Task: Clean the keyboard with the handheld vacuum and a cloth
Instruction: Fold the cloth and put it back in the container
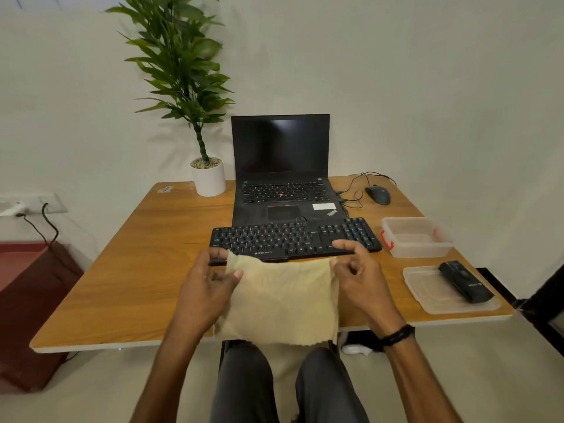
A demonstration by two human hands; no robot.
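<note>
Fingers point(215, 257) of your left hand point(207, 288) and right hand point(360, 279) pinch the top corners of the pale yellow fabric cloth point(283, 300), held spread over the near edge of the wooden worktop point(122, 285). The black plastic keyboard point(293, 239) lies just beyond it.

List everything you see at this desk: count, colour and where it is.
table: one, brown wood, centre.
laptop: one, black, open, back of table.
keyboard: one, black, in front of the laptop.
mouse: one, dark, right of the laptop.
potted plant: one, green, white pot, back left.
container: one, clear, red clasps, right of the keyboard.
lid: one, clear, front right.
handheld vacuum: one, black, on the lid.
cloth: one, pale yellow, held over the front edge.
left hand: one, pinches the cloth's upper left corner.
right hand: one, pinches its upper right corner.
</note>
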